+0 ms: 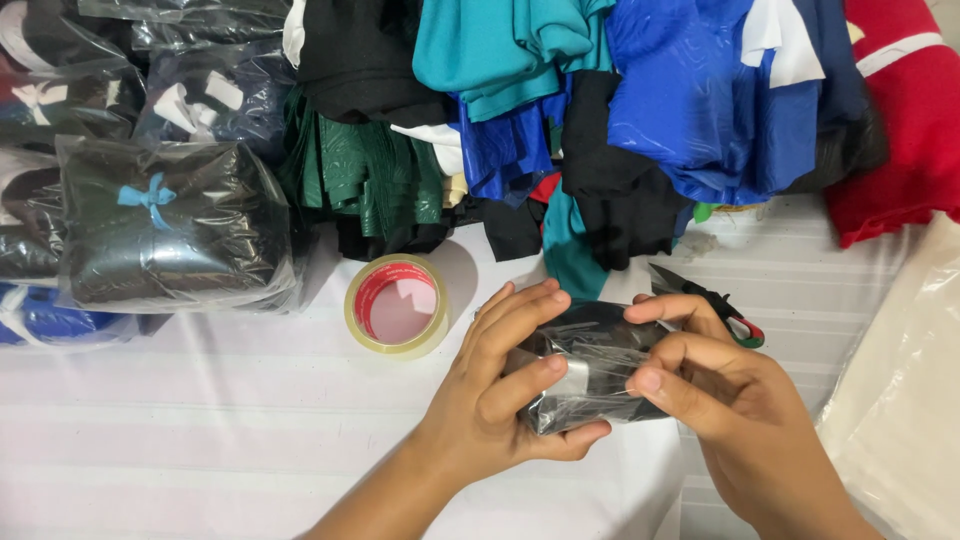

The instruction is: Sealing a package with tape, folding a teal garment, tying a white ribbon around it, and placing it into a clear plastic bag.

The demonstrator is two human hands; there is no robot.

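I see my left hand [500,395] and right hand [715,385] both gripping a plastic-wrapped dark bundle [590,375] near the table's [200,420] front edge, beside a tape roll [397,305].

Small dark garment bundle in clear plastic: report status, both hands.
Left hand and right hand both clamp the small dark plastic-wrapped bundle above the white table. Clear tape roll left of it; scissors behind right hand. Nothing obstructing.

Left hand [500,385] and right hand [715,385] face each other, fingers curled inward.
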